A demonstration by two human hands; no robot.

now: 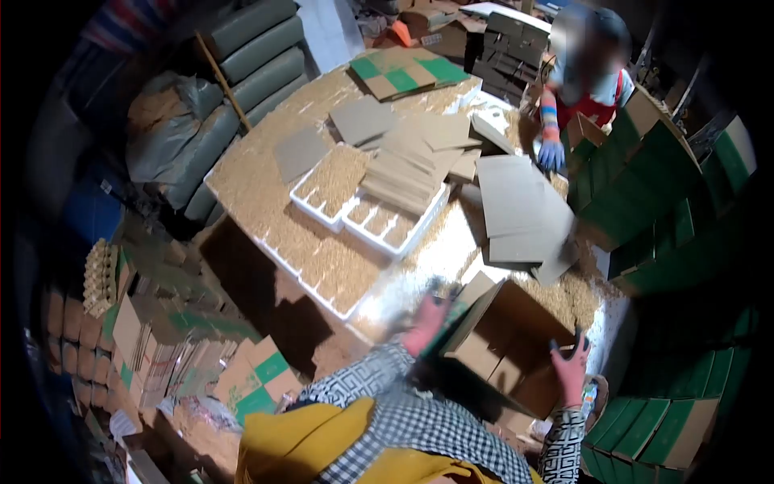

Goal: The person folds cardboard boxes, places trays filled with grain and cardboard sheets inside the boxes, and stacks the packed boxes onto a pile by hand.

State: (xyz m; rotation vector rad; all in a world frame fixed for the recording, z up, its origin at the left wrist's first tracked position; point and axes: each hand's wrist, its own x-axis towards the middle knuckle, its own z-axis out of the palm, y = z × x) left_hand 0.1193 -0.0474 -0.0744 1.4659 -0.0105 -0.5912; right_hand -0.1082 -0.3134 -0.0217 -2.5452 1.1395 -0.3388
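Head view: right hand (571,369) spread wide at cardboard carton (516,323) (left hand (427,320) blurred, grip cannot tell); beyond them, white trays (317,212) hold tan granules (329,181).

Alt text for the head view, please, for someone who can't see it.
A person's left hand and right hand flank an open cardboard box. Beyond are white trays, partly under cardboard sheets, on a table strewn with tan bits; a co-worker's hand shows upper right.
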